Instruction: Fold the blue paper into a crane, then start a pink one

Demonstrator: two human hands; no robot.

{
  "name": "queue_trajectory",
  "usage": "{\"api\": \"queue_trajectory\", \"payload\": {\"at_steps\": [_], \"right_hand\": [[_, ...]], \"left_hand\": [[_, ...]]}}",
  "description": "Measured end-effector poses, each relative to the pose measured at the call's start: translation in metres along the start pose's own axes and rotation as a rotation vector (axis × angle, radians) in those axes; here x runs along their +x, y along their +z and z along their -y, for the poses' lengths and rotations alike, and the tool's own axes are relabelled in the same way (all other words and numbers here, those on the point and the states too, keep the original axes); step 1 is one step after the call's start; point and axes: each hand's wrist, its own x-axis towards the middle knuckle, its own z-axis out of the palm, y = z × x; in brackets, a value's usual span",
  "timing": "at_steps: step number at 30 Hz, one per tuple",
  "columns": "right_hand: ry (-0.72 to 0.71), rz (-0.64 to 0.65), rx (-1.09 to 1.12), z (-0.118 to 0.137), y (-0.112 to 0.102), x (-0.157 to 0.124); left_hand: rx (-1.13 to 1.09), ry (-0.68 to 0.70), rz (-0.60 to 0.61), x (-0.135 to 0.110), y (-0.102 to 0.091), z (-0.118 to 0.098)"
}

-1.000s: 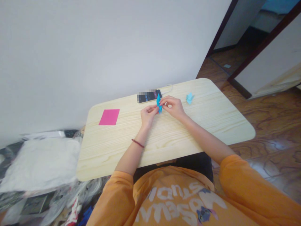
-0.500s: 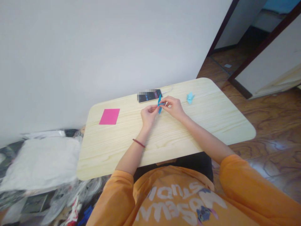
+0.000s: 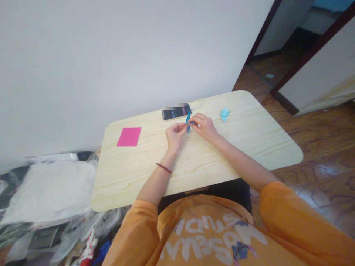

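Between my two hands, above the middle of the table, is a small folded blue paper (image 3: 188, 117), its points showing above and below the fingertips. My left hand (image 3: 175, 133) pinches it from the left with thumb and finger. From the right, my right hand (image 3: 203, 126) also grips it, fingertips pressed together. The fingers cover its central part, so its full shape is hidden. A light-blue origami crane (image 3: 224, 114) stands to the right of my right hand. On the left lies a flat pink square of paper (image 3: 129, 137).
A phone (image 3: 176, 112) with a white cable (image 3: 199, 104) lies just behind my hands, near the wall. The pale wooden table (image 3: 205, 162) has rounded corners. Left of it are a white cushion-like thing (image 3: 52, 190) and clutter; a doorway opens at upper right.
Both hands stay almost in place on the blue paper, with only slight finger movement. The view has shifted a little.
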Motion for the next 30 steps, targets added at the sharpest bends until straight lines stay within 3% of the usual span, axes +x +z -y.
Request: {"api": "queue_trajectory", "payload": {"at_steps": [7,12,17,23,30], "right_hand": [[-0.036,-0.005,-0.047,-0.0015,0.0034,-0.0006],[-0.154,0.006,-0.107,-0.0006,0.0071,-0.0021],[-0.165,0.040,-0.091,-0.0012,0.0083,-0.0026],[0.004,-0.056,-0.020,-0.0004,0.0060,-0.0021],[0.147,-0.014,0.078,0.0034,-0.0007,0.0028]], "left_hand": [[-0.024,-0.054,-0.036,0.0013,0.0025,-0.0012],[-0.173,-0.146,-0.079,0.0034,0.0036,0.0029],[-0.260,-0.220,-0.071,0.0051,0.0013,0.0047],[-0.246,-0.252,-0.009,0.0069,-0.0014,0.0003],[-0.172,-0.227,0.005,0.0080,-0.0026,-0.0009]]}}
